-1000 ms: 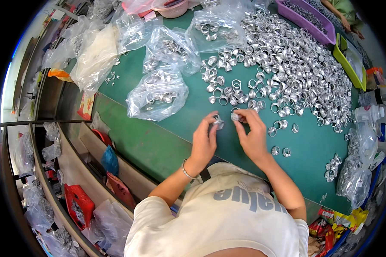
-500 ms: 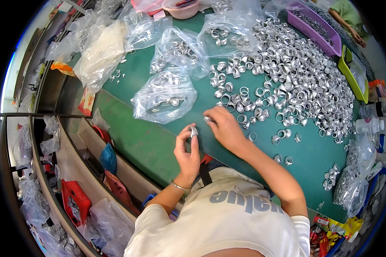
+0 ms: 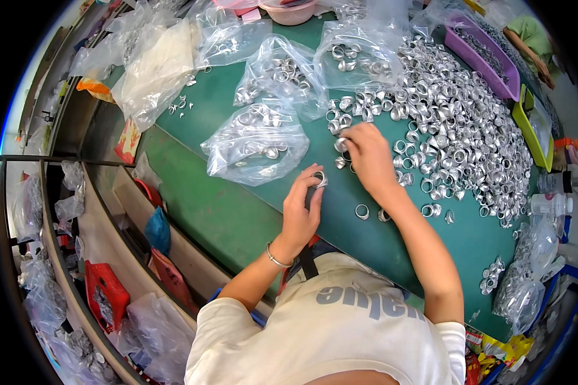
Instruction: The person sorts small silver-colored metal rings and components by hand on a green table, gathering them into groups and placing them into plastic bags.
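My left hand [image 3: 302, 208] pinches a silver-coloured metal ring [image 3: 320, 179] upright between thumb and fingers, above the green tabletop. Farther forward and to the right, my right hand [image 3: 370, 157] has its fingertips closed on another silver ring [image 3: 341, 145] at the left edge of a big heap of rings [image 3: 456, 115]. The fingers of this hand are slightly blurred. One loose ring [image 3: 362, 212] lies on the table below my right hand. Just beyond my left hand rests a clear plastic bag [image 3: 237, 151] with several rings inside.
More ring-filled clear bags [image 3: 282, 70] lie toward the back. A purple basket [image 3: 481, 54] and a yellow-green tray [image 3: 533, 128] stand at the far right, near another person's arm [image 3: 526, 51]. Shelves with a red basket [image 3: 105, 298] run along the left.
My right hand has moved forward to the heap's left edge. My left hand has shifted forward and right, still with a ring in its fingers. The view has turned slightly.
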`<move>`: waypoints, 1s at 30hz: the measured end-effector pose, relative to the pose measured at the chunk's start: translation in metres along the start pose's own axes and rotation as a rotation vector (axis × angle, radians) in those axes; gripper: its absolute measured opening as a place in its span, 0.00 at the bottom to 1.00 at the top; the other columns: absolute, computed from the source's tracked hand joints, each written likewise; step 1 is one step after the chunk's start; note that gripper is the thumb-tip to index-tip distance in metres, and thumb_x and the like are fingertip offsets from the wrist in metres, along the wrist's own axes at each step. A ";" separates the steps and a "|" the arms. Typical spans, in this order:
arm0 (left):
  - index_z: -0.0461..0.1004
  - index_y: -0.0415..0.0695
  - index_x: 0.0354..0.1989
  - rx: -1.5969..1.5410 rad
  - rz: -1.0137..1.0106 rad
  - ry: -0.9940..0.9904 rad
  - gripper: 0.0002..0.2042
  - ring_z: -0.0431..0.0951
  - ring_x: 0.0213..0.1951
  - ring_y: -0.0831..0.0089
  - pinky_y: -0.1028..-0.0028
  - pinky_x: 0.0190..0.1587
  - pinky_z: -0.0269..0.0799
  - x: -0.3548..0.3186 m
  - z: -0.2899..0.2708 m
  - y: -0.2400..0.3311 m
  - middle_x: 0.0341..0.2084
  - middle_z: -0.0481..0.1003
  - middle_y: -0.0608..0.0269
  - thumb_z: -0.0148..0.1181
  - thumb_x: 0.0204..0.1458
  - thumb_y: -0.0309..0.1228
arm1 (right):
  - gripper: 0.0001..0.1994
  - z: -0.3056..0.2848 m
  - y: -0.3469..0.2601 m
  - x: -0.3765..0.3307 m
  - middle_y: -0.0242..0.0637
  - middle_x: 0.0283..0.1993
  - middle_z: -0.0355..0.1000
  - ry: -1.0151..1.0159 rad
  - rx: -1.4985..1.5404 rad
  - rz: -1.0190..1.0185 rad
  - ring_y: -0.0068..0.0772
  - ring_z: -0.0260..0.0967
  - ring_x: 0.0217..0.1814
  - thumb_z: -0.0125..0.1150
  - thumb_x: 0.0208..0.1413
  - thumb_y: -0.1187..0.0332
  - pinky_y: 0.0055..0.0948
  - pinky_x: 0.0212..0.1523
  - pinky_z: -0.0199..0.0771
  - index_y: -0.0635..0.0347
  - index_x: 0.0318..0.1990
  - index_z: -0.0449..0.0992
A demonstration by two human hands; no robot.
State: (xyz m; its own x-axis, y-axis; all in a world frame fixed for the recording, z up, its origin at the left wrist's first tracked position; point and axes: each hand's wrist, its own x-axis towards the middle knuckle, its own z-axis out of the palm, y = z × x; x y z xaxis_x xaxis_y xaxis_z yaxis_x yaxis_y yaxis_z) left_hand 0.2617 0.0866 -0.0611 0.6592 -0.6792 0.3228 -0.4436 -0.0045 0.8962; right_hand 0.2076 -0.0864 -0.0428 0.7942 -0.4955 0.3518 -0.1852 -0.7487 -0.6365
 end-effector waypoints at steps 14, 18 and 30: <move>0.70 0.33 0.44 -0.395 -0.288 0.157 0.10 0.70 0.48 0.74 0.75 0.49 0.68 -0.008 -0.009 0.005 0.50 0.67 0.56 0.50 0.54 0.14 | 0.07 -0.014 -0.022 -0.040 0.39 0.26 0.75 -0.352 0.744 0.750 0.24 0.68 0.18 0.57 0.53 0.75 0.22 0.20 0.67 0.66 0.37 0.79; 0.71 0.37 0.47 -0.371 -0.289 0.095 0.15 0.72 0.46 0.70 0.73 0.45 0.70 -0.008 -0.017 0.009 0.47 0.71 0.57 0.52 0.50 0.14 | 0.06 -0.007 -0.026 -0.052 0.45 0.27 0.74 -0.271 0.110 0.341 0.40 0.72 0.22 0.58 0.50 0.74 0.34 0.27 0.72 0.63 0.35 0.78; 0.71 0.34 0.46 0.177 0.011 0.008 0.14 0.71 0.52 0.59 0.68 0.55 0.64 -0.019 -0.007 0.016 0.45 0.72 0.51 0.50 0.50 0.13 | 0.18 -0.005 -0.055 -0.079 0.41 0.44 0.66 -0.344 -0.204 -0.026 0.43 0.63 0.48 0.57 0.44 0.75 0.37 0.46 0.64 0.63 0.46 0.69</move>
State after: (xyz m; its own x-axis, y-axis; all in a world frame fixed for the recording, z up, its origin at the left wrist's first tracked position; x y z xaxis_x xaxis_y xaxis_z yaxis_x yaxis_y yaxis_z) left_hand 0.2466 0.1045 -0.0508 0.6583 -0.6741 0.3350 -0.5501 -0.1271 0.8254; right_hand 0.1525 -0.0084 -0.0323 0.9410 -0.3253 0.0935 -0.2467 -0.8482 -0.4687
